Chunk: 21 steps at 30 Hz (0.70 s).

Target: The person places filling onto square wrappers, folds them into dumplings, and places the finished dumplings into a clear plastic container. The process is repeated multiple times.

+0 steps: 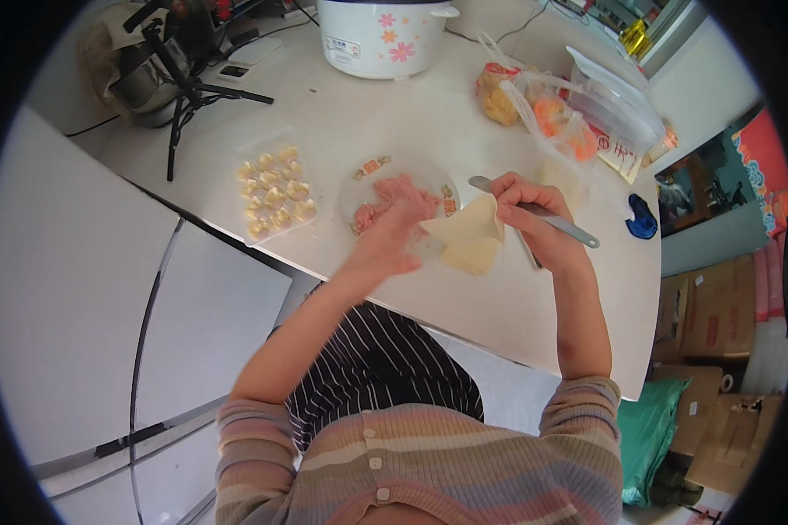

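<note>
My right hand (532, 213) grips a flat metal spatula (568, 230) and pinches the corner of a square dough wrapper (466, 223). More wrappers (473, 256) lie on the table just below it. My left hand (391, 239), blurred, is over the near edge of a clear plate (397, 162) of pink minced meat (400, 190); its fingers look apart, and nothing shows in it. To the left stands a clear plastic tray (279, 230) with rows of folded wontons (276, 197). Part of a thin stick-like utensil (530, 252) shows beside my right wrist.
A white rice cooker (384, 39) stands at the back of the white table (446, 315). Plastic bags of food (558, 121) lie at the back right, a dark blue object (642, 216) near the right edge. A black tripod (190, 92) stands at the back left.
</note>
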Available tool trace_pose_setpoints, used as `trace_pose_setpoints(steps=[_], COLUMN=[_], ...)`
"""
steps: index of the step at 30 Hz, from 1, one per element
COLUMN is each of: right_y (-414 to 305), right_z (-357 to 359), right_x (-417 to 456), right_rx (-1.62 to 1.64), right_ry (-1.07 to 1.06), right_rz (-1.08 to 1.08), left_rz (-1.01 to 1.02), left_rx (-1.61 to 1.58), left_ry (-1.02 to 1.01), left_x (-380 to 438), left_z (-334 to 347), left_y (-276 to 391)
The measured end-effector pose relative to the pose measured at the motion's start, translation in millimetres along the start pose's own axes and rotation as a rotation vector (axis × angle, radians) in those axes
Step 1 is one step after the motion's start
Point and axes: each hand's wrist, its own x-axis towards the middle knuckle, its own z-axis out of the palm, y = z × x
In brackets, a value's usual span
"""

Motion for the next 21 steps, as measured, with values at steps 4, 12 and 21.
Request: trace_pose_setpoints(steps=[4,12,21], right_y=[-12.8,6.0,41.8], right_z=[24.5,57.7,55.6], right_x=[17.5,26.9,32.9], right_rx=[0.073,-0.303,-0.229], right_ry=[-0.136,-0.079,0.072], right_rz=[0.060,-0.032,-0.136], left_rz=[0.027,-0.021,0.038], left_rx=[-0.163,-0.461,-0.721], left_ry=[0.042,0.335,0.320], left_x=[11.6,-17.8,-34.2], left_z=[48.1,61.7,55.4], left_y=[0.4,33.0,39.7])
